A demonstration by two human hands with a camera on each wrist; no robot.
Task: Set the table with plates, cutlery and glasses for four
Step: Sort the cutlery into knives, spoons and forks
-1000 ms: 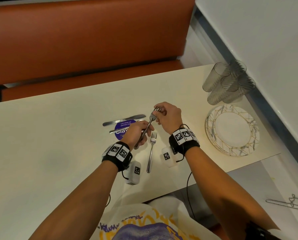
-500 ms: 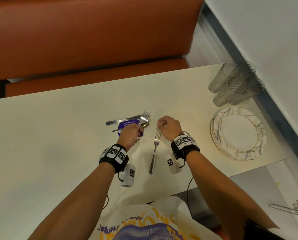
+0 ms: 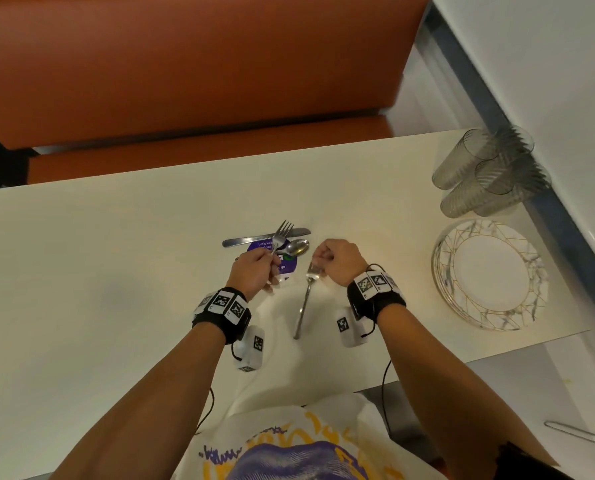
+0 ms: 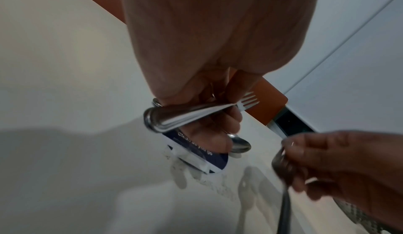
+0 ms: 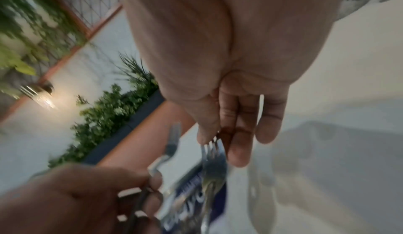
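My left hand (image 3: 270,271) grips the handle of a fork (image 3: 284,230), tines pointing away over the knife (image 3: 251,240). In the left wrist view more than one handle end (image 4: 165,119) is stacked in that grip. A second fork (image 3: 303,310) lies on the cream table (image 3: 116,271) between my hands. My right hand (image 3: 318,261) pinches it at the tines (image 5: 212,147). A spoon (image 3: 298,247) and the knife lie on a round purple sticker (image 3: 287,268). At the right end of the table stand a stack of marbled plates (image 3: 443,271) and several ribbed glasses (image 3: 486,174).
An orange bench (image 3: 185,81) runs along the table's far side. A white wall with a dark ledge (image 3: 559,216) borders the right end, close behind the glasses. The table's near edge is at my body.
My right hand let go of the fork that both hands held and dropped onto the head of the fork on the table. My left hand carried its fork left, over the knife.
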